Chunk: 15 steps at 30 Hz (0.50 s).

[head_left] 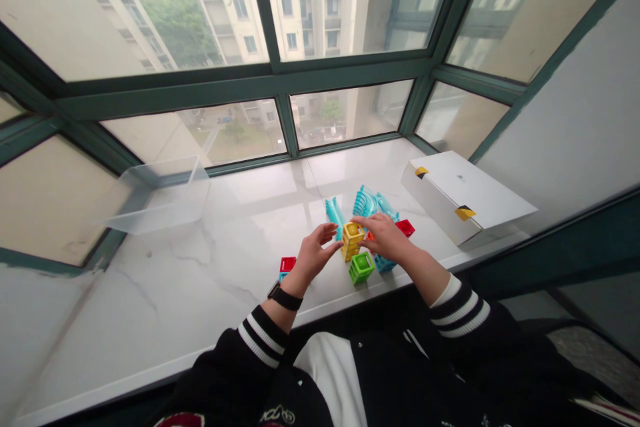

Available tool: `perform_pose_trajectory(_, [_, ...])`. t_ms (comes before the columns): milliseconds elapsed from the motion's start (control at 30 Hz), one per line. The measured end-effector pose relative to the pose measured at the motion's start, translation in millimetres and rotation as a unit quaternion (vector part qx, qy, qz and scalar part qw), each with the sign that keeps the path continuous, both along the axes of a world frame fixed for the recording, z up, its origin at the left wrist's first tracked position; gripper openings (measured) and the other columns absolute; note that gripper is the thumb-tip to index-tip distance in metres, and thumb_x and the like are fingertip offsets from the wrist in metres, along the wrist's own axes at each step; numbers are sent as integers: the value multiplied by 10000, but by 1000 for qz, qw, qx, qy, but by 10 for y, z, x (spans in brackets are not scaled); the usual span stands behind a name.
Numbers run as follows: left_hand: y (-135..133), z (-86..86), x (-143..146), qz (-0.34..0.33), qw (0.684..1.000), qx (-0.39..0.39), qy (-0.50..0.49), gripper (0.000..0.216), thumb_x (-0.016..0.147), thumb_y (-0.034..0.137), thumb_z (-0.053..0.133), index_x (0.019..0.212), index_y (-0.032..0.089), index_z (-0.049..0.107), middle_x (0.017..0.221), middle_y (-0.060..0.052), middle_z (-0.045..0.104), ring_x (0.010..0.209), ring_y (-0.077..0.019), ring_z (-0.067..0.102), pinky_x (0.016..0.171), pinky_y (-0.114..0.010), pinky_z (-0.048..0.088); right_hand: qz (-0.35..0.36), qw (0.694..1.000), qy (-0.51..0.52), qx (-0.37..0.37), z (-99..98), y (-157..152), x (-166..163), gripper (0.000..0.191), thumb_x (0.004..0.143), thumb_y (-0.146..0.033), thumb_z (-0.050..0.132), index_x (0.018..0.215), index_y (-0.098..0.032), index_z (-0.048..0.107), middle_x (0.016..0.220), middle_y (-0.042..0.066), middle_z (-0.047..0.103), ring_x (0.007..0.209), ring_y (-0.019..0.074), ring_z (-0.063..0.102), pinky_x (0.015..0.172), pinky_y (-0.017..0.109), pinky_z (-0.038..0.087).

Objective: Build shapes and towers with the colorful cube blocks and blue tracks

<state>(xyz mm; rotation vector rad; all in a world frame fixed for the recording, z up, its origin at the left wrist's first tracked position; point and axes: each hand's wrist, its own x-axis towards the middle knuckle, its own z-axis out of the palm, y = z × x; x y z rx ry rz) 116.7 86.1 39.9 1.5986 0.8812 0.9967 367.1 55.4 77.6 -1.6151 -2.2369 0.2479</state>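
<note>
A yellow openwork block tower (351,248) stands upright on the white sill between my hands. My right hand (384,235) grips its right side, forefinger at the top and thumb lower down. On the other side, my left hand (316,255) has thumb and fingers apart, the thumb tip close to the yellow blocks; whether it touches is hard to tell. A green block (361,268) sits just in front of the tower. Blue blocks (384,263) and a red block (405,228) are partly hidden by my right hand. Left of my left wrist is another red block (288,264) over a blue one.
Behind the tower lie clear turquoise track pieces, one straight (334,212) and one curved (366,201). A white box (465,193) with yellow-and-black tabs stands at the right. A transparent plastic bin (160,220) is at the left. Green-framed windows (345,67) border the sill (225,320).
</note>
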Motion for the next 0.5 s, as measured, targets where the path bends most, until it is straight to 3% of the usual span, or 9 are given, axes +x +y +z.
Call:
perform_pose_trajectory(100, [-6,89,-345,44,999,6,-14,532,861,412,826,1312,218,621,1293,-131,737,1157,-269,739,1090,-535,574,-1,1000,0,1,-3,-2,10,616,855,-319,835,1438,-297,634,1057,87,706,1119,327,627,1094,510,446])
perform_pose_trajectory(200, [-73,61,-781,105,994,10,-1,520,885,448,790,1315,216,614,1266,-125,746,1164,-264,737,1089,-522,580,3,1000,-2,1,-11,3,18,613,858,-315,829,1438,-287,631,1062,86,704,1124,325,620,1098,506,444])
perform_pose_trajectory(367, [-305,-202,-1406,200,979,-12,31,525,888,508,762,1299,216,614,1248,-129,751,1186,-275,730,1093,-533,573,10,1000,-3,4,-32,21,28,611,871,-310,809,1451,-287,620,1072,87,707,1123,324,612,1092,509,445])
perform_pose_trajectory(500, [-512,-414,-1651,243,968,-41,54,554,868,555,758,1276,209,617,1225,-139,756,1166,-285,738,1080,-551,575,8,1000,-11,9,-15,26,23,609,873,-299,804,1454,-287,620,1075,96,700,1104,323,608,1067,496,460])
